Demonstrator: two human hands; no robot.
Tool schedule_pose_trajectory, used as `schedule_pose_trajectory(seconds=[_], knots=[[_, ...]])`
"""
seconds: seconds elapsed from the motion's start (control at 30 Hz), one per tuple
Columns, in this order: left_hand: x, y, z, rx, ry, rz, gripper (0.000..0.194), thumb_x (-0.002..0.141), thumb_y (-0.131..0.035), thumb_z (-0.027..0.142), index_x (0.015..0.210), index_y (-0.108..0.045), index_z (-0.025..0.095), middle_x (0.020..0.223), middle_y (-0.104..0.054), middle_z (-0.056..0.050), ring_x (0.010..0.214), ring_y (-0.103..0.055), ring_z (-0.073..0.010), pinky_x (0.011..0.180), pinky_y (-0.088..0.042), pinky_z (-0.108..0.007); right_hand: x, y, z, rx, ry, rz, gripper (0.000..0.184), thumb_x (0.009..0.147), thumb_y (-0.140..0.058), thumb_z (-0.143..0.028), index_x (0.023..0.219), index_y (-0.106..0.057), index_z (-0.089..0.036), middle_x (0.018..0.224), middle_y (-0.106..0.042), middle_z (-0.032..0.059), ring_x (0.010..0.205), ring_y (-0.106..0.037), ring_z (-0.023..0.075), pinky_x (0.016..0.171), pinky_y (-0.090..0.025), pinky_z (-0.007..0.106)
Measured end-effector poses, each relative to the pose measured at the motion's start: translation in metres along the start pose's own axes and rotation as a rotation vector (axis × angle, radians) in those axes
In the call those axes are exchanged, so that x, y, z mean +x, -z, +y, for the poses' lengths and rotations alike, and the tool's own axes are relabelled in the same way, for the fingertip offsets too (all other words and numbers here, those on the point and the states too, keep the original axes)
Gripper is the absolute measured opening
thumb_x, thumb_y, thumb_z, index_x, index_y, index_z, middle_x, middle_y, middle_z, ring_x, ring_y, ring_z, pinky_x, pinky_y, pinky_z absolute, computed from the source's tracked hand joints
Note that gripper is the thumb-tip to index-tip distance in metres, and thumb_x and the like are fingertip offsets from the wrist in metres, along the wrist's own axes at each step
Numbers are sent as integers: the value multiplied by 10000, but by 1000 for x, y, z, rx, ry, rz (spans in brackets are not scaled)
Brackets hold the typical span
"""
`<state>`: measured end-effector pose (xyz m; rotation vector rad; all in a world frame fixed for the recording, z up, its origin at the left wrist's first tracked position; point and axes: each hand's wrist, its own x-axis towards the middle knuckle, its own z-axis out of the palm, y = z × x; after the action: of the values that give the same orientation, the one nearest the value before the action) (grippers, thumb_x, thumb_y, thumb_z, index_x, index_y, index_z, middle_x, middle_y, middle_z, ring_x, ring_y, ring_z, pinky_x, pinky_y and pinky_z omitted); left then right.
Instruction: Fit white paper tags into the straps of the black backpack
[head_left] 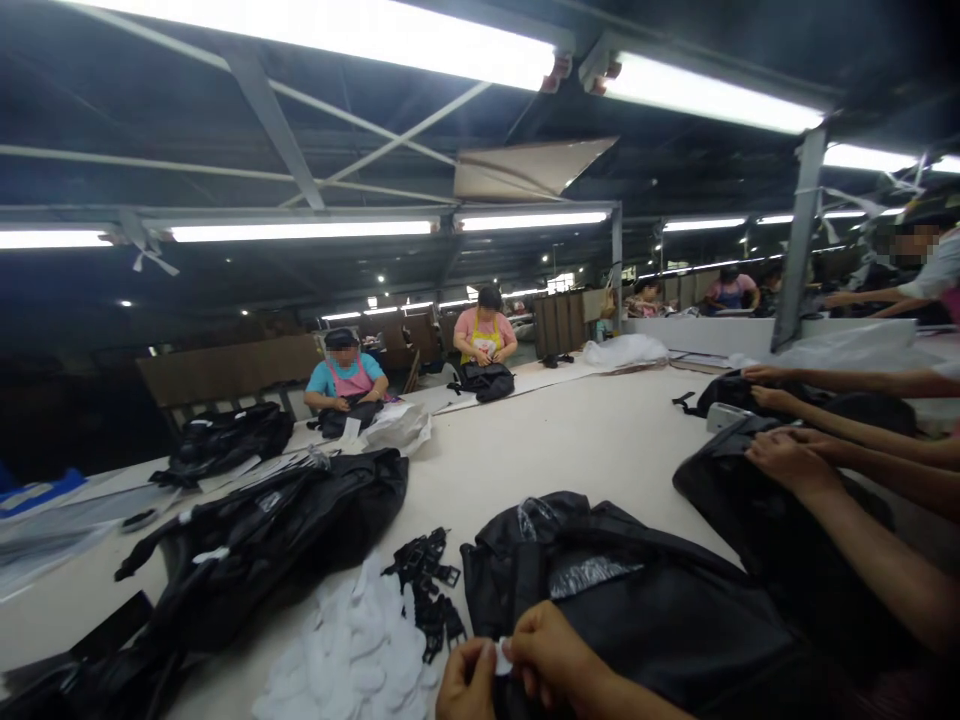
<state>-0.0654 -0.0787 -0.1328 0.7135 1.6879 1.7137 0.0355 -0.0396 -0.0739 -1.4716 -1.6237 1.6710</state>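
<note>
At the bottom edge my left hand (466, 682) and my right hand (551, 655) meet, both pinched on a small white round pad (502, 657) between the fingertips. They hover over the near edge of a black bag (637, 600) with a clear plastic strip on it. Just left of my hands lies a heap of white round pads (352, 650), with a pile of black plastic buckles (429, 590) beside it.
Another black bag (277, 540) lies to the left on the long pale table (555, 440). Other people's arms (840, 500) reach in from the right onto black bags. Two seated workers (345, 380) handle bags at the far side. Plastic sheets lie far left.
</note>
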Motion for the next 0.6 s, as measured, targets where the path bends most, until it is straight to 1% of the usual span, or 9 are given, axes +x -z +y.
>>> schedule_pose_trajectory(seconds=[0.07,0.1,0.17,0.27,0.43,0.53,0.6], knots=[[-7,3,15,-10,-22,-49,314,525,-630,454,607,-588,154,585,-582,1,626,-528,-156,641,-408,-268,-9,2,-2,-15,-28,-8,247,704,-431,-155,458,-449,-150,325,-444,-28,220,-337,74,236,-171,176],[-11,4,21,-10,-31,-102,255,547,-627,389,610,-588,146,588,-577,1,624,-518,-144,641,-404,-262,-12,3,-1,-12,-31,-16,243,711,-429,-159,469,-452,-148,329,-450,-29,224,-347,72,236,-176,171],[-13,2,29,-23,-30,-130,168,581,-599,301,609,-577,137,581,-557,11,602,-491,-115,618,-389,-242,-15,6,3,5,-12,-11,222,725,-430,-170,508,-466,-143,340,-454,-40,236,-354,56,248,-185,154],[-10,-4,28,-76,7,-116,128,582,-590,251,602,-555,129,550,-517,30,555,-456,-84,576,-369,-221,-14,8,13,16,12,-2,203,734,-442,-194,543,-477,-138,366,-471,-44,251,-356,43,264,-188,146],[-7,-7,22,-181,143,-115,142,581,-590,246,597,-516,126,514,-474,46,481,-427,-65,507,-349,-211,-17,8,20,-18,55,25,219,726,-465,-203,520,-478,-133,363,-464,-41,255,-334,37,288,-205,154],[-10,-5,21,-183,158,-109,142,598,-580,249,601,-505,128,525,-473,47,475,-429,-61,501,-354,-208,-18,9,18,-18,48,32,212,714,-471,-200,514,-485,-133,348,-450,-42,250,-317,40,288,-196,160],[-13,-3,21,-144,105,-96,135,622,-571,255,622,-512,133,547,-482,46,490,-443,-62,509,-363,-206,-17,10,17,9,17,25,198,703,-475,-199,515,-484,-136,341,-440,-45,247,-311,42,284,-177,162]])
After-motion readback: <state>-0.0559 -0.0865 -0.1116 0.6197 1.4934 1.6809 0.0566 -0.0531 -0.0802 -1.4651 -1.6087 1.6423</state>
